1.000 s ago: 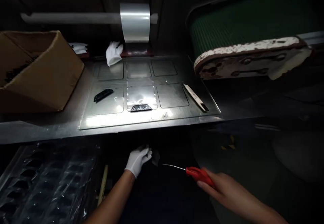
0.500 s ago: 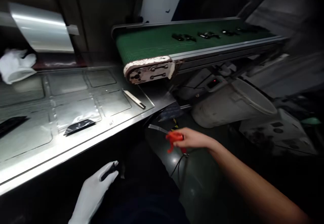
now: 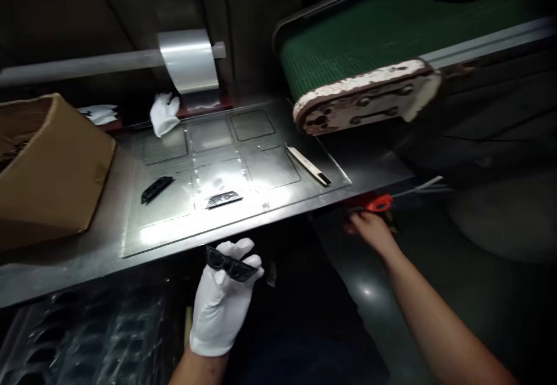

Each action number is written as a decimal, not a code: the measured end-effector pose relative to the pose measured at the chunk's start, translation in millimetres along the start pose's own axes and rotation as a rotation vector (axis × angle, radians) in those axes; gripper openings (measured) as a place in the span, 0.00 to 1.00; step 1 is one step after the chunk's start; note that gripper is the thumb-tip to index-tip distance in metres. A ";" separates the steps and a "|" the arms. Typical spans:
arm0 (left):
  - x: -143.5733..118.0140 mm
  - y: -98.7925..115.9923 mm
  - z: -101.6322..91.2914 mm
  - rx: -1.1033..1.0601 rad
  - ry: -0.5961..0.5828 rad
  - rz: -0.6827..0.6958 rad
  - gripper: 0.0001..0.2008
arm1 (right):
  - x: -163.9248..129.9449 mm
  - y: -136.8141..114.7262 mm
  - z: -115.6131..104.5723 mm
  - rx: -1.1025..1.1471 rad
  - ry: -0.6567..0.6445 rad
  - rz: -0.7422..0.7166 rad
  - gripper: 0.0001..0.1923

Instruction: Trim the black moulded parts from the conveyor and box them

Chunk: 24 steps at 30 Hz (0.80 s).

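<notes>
**Gloved hand holding a black part below the surface edge**

A small black plastic part [image 3: 230,264] is lying across the fingers [image 3: 243,250] of the white-gloved left hand [image 3: 221,304], low in the centre of the frame, just under the front edge of the metal surface [image 3: 282,199]; the fingers are curling around it. At centre right, the bare right hand [image 3: 369,229] is gripping a red-handled tool [image 3: 378,202] beside the surface's corner. On the surface, a bagged black part [image 3: 223,199] and a loose black part [image 3: 155,188] are lying near a pen-like tool [image 3: 310,165]. A cardboard box [image 3: 47,170] is sitting at the left, a film roll [image 3: 188,60] hanging behind, a green conveyor [image 3: 383,37] crossing the upper right.
</notes>
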State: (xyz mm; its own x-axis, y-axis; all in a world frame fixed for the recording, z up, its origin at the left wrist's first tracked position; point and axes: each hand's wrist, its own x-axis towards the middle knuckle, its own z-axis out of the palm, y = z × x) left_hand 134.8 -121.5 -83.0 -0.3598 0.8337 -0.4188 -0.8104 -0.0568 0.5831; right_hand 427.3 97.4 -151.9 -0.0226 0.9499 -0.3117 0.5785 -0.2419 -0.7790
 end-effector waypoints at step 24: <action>33.1 89.9 33.6 0.617 0.425 0.529 0.22 | -21.9 -273.7 106.9 -0.701 -0.504 -1.248 0.08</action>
State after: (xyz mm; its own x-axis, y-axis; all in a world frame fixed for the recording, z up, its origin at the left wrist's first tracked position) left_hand 65.5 -80.5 -21.0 -0.8524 0.5035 -0.1410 -0.1448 0.0318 0.9889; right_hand 182.3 121.6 9.9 -0.9606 0.2689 0.0708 0.2345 0.9203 -0.3133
